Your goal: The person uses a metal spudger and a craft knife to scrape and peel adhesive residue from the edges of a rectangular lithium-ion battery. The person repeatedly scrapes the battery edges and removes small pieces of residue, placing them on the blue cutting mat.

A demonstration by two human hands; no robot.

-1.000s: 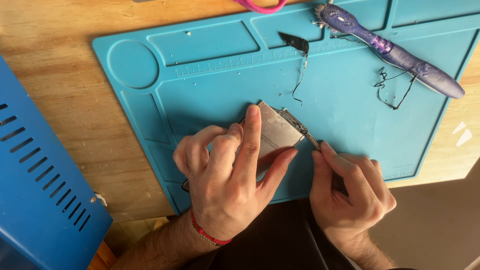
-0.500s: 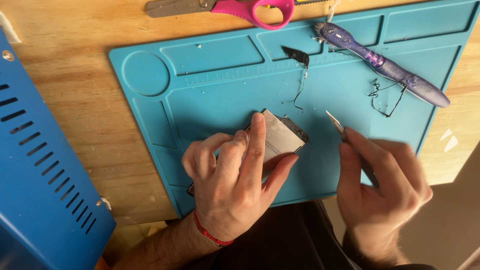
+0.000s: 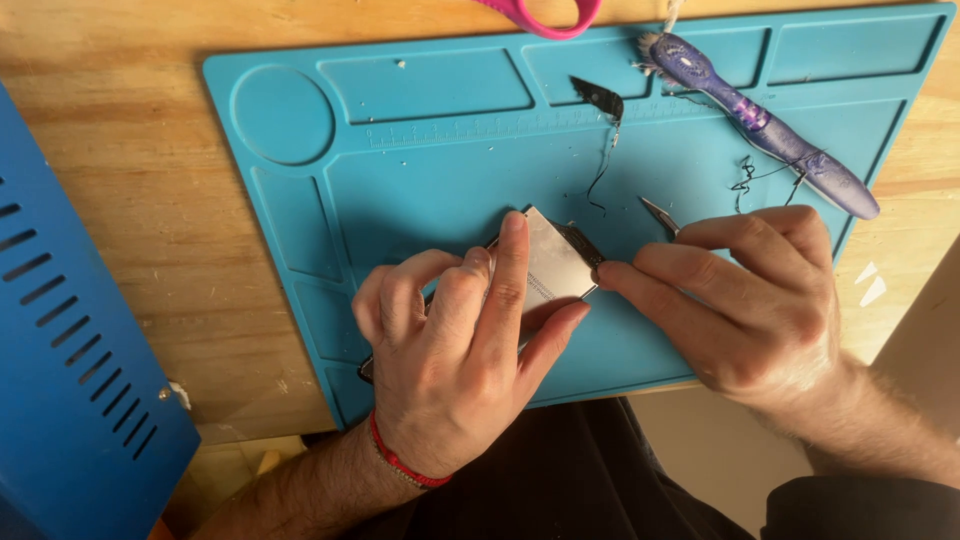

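While the small flat silvery metal-backed device (image 3: 552,268) is being pressed flat on the teal silicone work mat (image 3: 420,180), it is being kept from sliding by the left hand (image 3: 455,355), whose index finger is being laid along its shiny face and whose thumb is being braced against its near edge. Only the upper right part of the device is being shown; the rest is being covered by that hand. A thin pointed metal tool (image 3: 658,213) is being pinched in the closed fingers of the right hand (image 3: 745,300), its tip being angled up and away from the device, while the index fingertip is being brought to the device's dark right edge, apparently so that the seam there can be felt or steadied.

Loose parts are being kept at the far side of the mat, well apart from the hands: a small black wedge-shaped scrap with a thin wire (image 3: 600,100), a purple translucent brush (image 3: 765,125) and tangled dark wires (image 3: 765,175). Pink-handled scissors (image 3: 545,15) are being left on the wooden counter (image 3: 120,200), and a blue perforated metal case (image 3: 70,390) is being stood at the left.
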